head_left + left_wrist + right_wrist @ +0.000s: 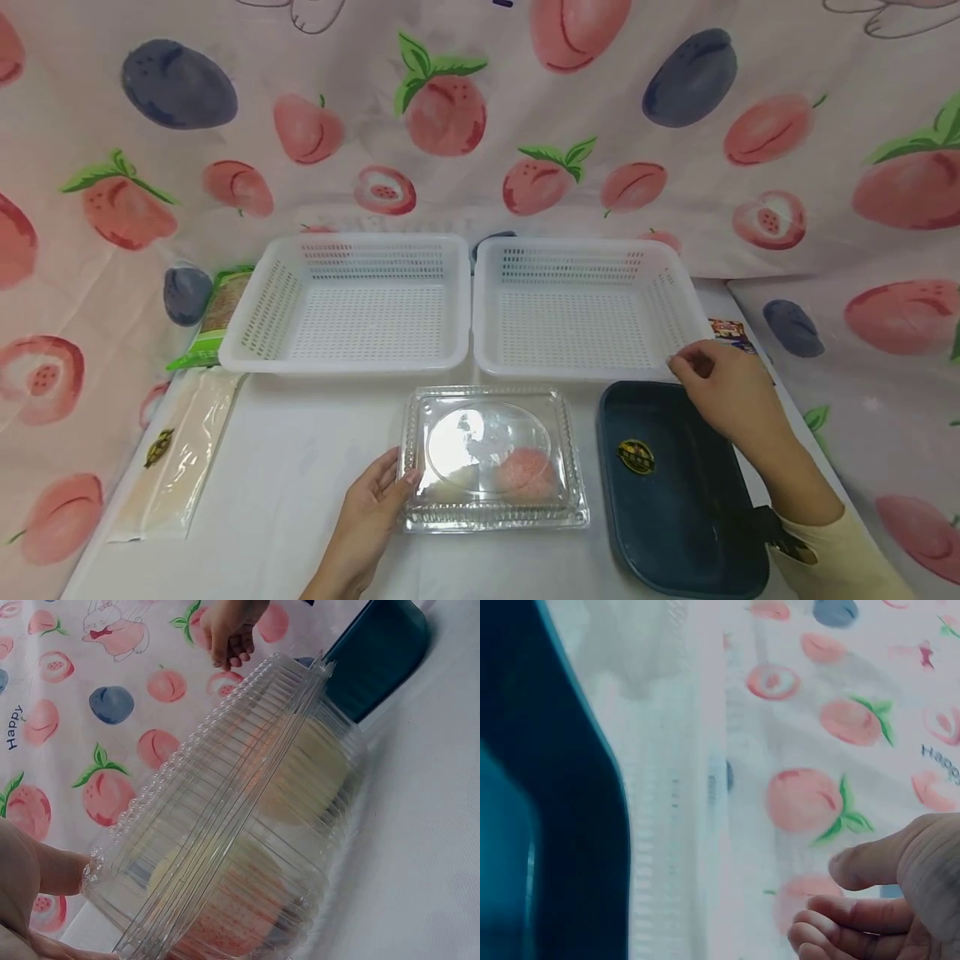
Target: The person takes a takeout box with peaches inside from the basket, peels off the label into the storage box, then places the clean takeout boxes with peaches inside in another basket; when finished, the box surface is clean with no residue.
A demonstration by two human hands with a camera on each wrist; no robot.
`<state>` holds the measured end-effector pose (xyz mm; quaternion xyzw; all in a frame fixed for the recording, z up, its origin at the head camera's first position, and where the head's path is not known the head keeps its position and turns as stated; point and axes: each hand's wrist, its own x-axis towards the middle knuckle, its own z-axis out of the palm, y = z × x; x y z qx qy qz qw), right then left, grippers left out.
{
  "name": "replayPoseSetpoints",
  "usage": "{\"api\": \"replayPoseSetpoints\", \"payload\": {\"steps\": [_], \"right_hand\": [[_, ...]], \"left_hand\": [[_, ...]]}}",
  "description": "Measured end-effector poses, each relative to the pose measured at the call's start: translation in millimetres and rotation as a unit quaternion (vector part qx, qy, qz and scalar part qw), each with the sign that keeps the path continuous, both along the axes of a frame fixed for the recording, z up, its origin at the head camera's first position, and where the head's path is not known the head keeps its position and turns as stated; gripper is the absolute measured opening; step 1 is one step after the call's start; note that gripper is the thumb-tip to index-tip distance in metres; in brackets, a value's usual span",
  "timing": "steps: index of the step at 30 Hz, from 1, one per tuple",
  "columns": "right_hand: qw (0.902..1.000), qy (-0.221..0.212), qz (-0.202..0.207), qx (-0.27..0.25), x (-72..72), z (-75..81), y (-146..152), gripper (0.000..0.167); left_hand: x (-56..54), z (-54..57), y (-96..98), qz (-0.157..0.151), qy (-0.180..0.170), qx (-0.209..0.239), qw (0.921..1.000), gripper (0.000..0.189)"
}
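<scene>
A clear plastic clamshell box [491,512] with a lid sits at the front middle in the head view. Inside it show a pink speckled round piece [527,475] and a pale yellow one. My left hand [367,508] grips the box's left edge, thumb on top and fingers at the side. In the left wrist view the lidded box [217,810] fills the middle. My right hand [731,400] hovers near the right basket's front corner, above the far end of a dark blue tray [675,517]. Its fingers are loosely bent, with nothing seen between them and the thumb [866,866].
Two white perforated baskets, the left one [345,365] and the right one [558,372], stand side by side behind. At the left lie a green bag [225,308] and a flat transparent pack [176,458]. A small colourful packet [727,331] lies beyond my right hand.
</scene>
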<state>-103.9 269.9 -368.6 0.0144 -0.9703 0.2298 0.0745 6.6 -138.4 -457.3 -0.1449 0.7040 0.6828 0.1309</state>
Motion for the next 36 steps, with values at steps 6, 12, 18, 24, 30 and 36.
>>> {"api": "replayPoseSetpoints", "payload": {"steps": [6,12,18,24,30,36], "right_hand": [[0.9966,0.058,-0.05,-0.033,-13.9,0.0,15.4,0.031],[0.991,0.061,-0.11,-0.044,-26.6,-7.7,31.7,0.038],[0.9855,0.006,-0.161,-0.051,-36.6,-20.8,47.6,0.046],[0.977,-0.079,-0.19,-0.055,-43.0,-33.3,60.8,0.056],[0.9728,-0.13,-0.178,-0.07,-47.0,-43.3,69.2,0.059],[0.9642,-0.153,-0.161,-0.145,-50.3,-53.3,72.8,0.06]], "left_hand": [[-0.5,0.3,1.0,0.001,0.0,0.0,1.0,0.073],[-0.2,0.0,1.6,0.003,-0.001,0.0,1.0,0.073],[0.3,-0.2,1.2,0.001,0.001,0.004,1.0,0.073],[0.7,-0.8,-0.3,0.001,0.0,-0.001,1.0,0.073],[0.5,-1.6,-0.4,0.003,-0.003,-0.002,1.0,0.074],[-0.2,-1.6,0.0,0.004,-0.003,-0.003,1.0,0.075]]}}
